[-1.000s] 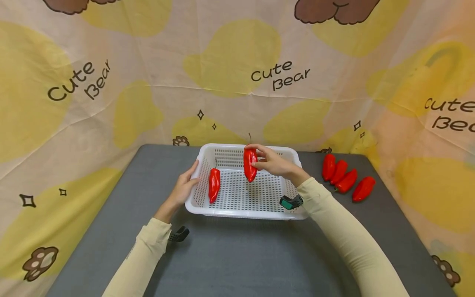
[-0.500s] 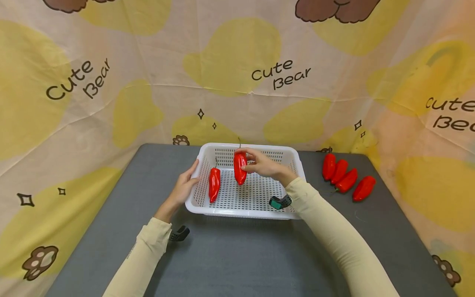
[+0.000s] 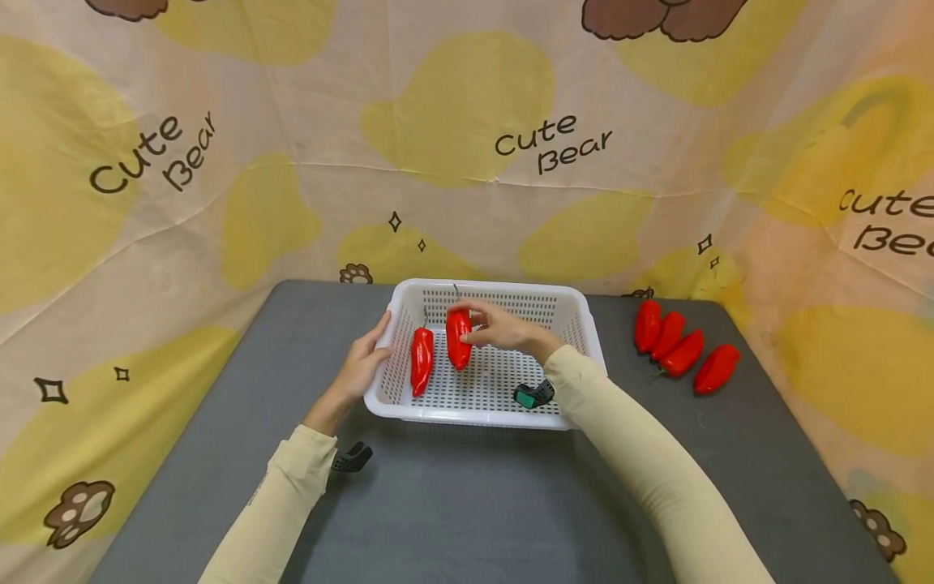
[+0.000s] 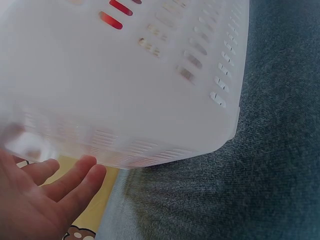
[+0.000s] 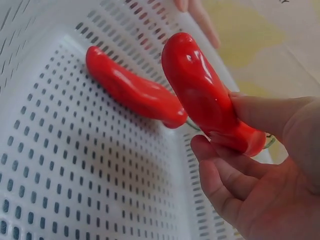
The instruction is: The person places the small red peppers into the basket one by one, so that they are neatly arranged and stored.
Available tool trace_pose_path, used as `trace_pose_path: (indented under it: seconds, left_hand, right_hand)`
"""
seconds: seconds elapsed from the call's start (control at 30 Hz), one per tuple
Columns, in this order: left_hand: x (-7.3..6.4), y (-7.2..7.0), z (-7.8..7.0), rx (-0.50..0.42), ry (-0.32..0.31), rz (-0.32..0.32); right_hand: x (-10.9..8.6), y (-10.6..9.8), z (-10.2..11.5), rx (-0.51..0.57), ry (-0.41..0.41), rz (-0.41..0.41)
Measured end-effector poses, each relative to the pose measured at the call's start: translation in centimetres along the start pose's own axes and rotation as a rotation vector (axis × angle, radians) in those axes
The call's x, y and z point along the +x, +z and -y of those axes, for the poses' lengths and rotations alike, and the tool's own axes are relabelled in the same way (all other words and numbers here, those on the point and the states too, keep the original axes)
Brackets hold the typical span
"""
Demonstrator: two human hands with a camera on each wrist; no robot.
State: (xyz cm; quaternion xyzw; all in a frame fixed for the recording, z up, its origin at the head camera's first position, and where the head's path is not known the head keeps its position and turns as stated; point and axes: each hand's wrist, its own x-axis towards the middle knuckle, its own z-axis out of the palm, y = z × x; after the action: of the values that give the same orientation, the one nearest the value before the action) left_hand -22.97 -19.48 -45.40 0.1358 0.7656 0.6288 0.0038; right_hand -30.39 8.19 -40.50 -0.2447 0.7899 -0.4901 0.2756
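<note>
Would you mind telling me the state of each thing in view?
White basket, upright on the table
Held pepper, stem end up, raised off the basket's floor
Lying pepper, inside the basket, unheld
Four other peppers, lying on the table
Left hand, touching the basket's left rim
Right hand, pinching the held pepper
Backdrop cloth, hanging, creased

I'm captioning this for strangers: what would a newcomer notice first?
Probably the red pepper held by the right hand over the white basket, near a second pepper lying inside. Next, four more peppers on the gray table, to the basket's right. Behind hangs a "Cute Bear" cloth.
</note>
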Motion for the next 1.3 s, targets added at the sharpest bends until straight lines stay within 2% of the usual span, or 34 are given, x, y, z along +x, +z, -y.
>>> trace_pose_path:
  seconds: [0.1,0.5,0.77,1.03,1.3]
  left_hand:
    - [0.1,0.0,0.0,0.0,0.0,-0.003]
    - [-0.2,-0.1,-0.2,0.0,0.003,-0.007]
    - [-0.1,0.0,-0.2,-0.002,-0.006,-0.002]
    - [-0.3,-0.1,-0.1,0.02,0.004,-0.01]
    - [-0.2,0.0,-0.3,0.01,0.0,-0.009]
  right_hand:
    - [0.3,0.2,-0.2,-0.022,0.029,0.011]
    - [1.1,1.2,-0.8,-0.07,0.061,0.051]
    - [1.5,1.6,-1.2,-0.099,0.14,0.07]
    - [2.1,2.5,-1.1,-0.145,0.184,0.087]
    - [2.7,3.2,-0.8,-0.159,0.193,0.103]
